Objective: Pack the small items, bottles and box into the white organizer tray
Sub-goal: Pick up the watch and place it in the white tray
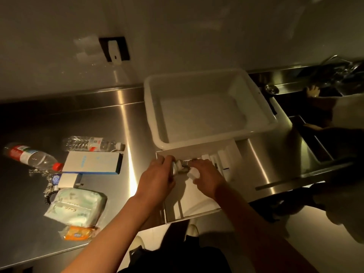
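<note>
Lower centre of frame: left hand and right hand both pinch small white items over the white organizer tray. Left on steel counter: box, two clear plastic bottles. Beyond: smooth white tub.

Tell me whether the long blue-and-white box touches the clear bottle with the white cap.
Apart. The head view shows a strip of steel counter between the box and the white-capped bottle lying behind it.

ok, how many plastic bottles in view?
2, both lying on the steel counter left of the tray: red-capped bottle far left, white-capped bottle behind the box. None visibly hidden.
</note>
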A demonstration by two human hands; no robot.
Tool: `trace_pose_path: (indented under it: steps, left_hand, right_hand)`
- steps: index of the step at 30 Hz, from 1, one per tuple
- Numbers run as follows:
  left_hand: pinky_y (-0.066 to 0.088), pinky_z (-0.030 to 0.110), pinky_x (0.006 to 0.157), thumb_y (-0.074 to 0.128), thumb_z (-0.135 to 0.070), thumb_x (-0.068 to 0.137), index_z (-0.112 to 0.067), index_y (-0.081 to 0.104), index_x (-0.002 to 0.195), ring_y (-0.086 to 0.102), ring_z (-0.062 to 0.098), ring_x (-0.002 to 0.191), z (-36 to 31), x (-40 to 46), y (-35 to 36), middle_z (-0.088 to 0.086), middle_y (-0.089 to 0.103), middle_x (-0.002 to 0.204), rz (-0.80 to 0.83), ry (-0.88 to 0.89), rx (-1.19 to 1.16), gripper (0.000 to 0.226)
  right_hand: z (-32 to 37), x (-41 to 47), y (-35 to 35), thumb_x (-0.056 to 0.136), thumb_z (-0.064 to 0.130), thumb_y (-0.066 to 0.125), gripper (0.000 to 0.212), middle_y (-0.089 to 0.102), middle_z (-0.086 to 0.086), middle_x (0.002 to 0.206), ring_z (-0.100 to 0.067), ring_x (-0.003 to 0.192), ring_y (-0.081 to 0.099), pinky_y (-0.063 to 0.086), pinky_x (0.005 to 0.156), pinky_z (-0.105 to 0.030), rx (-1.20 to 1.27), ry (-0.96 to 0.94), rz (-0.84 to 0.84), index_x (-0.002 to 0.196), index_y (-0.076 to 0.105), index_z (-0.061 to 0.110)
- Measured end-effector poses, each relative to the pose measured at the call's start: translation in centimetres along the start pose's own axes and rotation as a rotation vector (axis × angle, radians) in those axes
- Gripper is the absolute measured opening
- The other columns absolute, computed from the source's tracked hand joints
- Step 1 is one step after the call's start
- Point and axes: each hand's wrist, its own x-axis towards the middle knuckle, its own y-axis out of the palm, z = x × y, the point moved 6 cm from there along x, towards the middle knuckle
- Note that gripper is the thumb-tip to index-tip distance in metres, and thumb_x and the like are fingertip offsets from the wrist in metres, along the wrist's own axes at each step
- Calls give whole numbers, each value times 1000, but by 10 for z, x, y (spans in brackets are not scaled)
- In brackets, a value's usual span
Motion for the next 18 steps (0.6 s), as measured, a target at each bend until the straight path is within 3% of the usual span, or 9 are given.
trace_pose_path:
  steps: [5, 13, 18]
  left_hand:
    - [53, 36, 68, 68, -22, 81, -28, 44, 132, 56, 23, 102, -15, 7, 14, -1, 55, 114, 98, -1, 163, 57]
    - [50, 35, 77, 64, -18, 86, -22, 39, 145, 55, 28, 113, -29, 19, 38, 5, 55, 127, 156, -7, 255, 64]
    - [48, 35, 87, 66, -18, 87, -21, 34, 150, 54, 28, 122, -31, 27, 59, 9, 51, 140, 211, -23, 233, 71]
  right_hand:
    - [-12, 11, 0, 83, 4, 68, 58, 55, 5, 133, -19, 125, 52, 45, 106, -41, -89, -90, 87, 128, 57, 40]
    - [-18, 38, 13, 86, 2, 66, 57, 57, -3, 132, -24, 118, 59, 47, 99, -31, -241, -218, 253, 137, 53, 26]
    - [-29, 48, 27, 86, 2, 69, 52, 58, -12, 131, -33, 119, 59, 49, 100, -42, -334, -183, 361, 135, 54, 9]
